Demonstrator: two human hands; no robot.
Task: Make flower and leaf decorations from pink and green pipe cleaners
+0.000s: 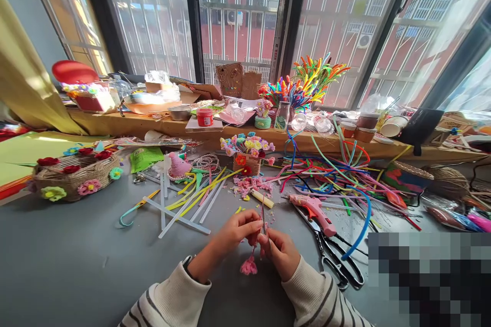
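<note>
Above the grey table, my left hand [243, 227] is closed in a pinch on a thin pink strand [261, 210]. Close against it, my right hand [282, 253] is closed round a slim dark tool [264, 230], whose exact kind is too small to make out. A small pink crocheted flower [248, 265] hangs below my fingers, seemingly on the strand. Just beyond my hands lie a cream glue stick [263, 199] and a heap of pink flower pieces [253, 186]. To the right rest a pink glue gun [313, 210] and black-handled scissors [330, 255].
Clear glue sticks [180, 217] and yellow strips lie to the left, near a woven basket [57, 184] trimmed with flowers. Behind stands a small flower-filled pot [246, 164]. Tangled pipe cleaners [330, 173] spread at right. Jars and craft supplies crowd the window ledge [230, 135].
</note>
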